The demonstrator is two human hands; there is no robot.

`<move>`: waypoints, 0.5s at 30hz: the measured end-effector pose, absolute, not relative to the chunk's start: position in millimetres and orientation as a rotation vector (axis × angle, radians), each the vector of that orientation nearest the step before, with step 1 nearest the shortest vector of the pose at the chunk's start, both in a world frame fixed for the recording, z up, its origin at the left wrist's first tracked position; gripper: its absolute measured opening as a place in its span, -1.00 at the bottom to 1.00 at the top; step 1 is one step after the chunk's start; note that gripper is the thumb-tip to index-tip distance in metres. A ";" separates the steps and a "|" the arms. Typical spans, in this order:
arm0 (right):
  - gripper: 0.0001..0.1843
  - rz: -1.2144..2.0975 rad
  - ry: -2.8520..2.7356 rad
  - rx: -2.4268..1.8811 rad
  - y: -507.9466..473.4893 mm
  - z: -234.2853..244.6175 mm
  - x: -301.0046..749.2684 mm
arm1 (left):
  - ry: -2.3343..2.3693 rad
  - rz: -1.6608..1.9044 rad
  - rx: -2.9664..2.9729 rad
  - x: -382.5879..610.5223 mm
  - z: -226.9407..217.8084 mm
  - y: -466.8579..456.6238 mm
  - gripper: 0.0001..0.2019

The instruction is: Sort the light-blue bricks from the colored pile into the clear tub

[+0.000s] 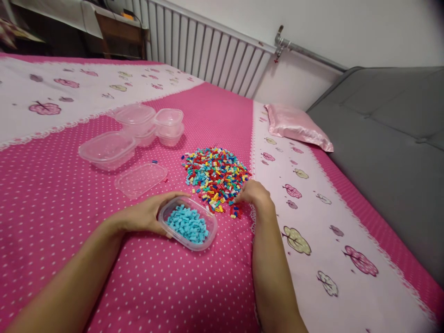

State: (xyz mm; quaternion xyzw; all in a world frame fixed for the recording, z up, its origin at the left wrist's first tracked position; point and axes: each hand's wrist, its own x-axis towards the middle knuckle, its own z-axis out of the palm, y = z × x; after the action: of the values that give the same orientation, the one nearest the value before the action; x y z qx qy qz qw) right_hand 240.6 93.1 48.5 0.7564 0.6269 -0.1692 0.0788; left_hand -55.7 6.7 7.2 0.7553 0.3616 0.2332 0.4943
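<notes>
My left hand [152,213] is wrapped around the left end of a clear plastic container [212,227], which is tilted toward me. Inside it lies a heap of small light-blue toy bricks [187,224]. At the right edge of a mixed pile of tiny toy bricks [218,173], in red, yellow, blue, white, green and light blue, is my right hand [255,193]. Its fingers are drawn together and point down into the pile. A light-blue brick shows beside the fingertips; whether they grip it is hidden.
A loose clear lid [142,180] lies left of the pile. Behind it stand several lidded clear containers [107,147], some stacked. Everything rests on a pink dotted bedspread [166,291]. Farther off are a pink pillow [296,127], a grey headboard [381,120] and a radiator [201,44].
</notes>
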 end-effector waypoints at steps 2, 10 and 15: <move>-0.63 -0.496 1.883 2.280 93.1 48.3 239.0 | 0.881 0.565 1.825 -55.7 7.0 6.6 -0.18; -0.75 -0.484 1.941 2.256 92.1 46.5 228.9 | 0.865 0.581 1.842 -57.7 5.0 7.0 -0.17; -0.86 -0.586 2.021 2.211 92.2 45.1 236.1 | 0.866 0.564 1.824 -56.6 5.7 6.8 -0.16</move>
State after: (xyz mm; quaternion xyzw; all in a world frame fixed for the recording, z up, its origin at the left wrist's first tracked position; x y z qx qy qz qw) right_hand 236.1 92.2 45.1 0.7236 0.6616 -0.1917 0.0448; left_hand -56.6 6.8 5.7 0.7540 0.3578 0.2333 0.4990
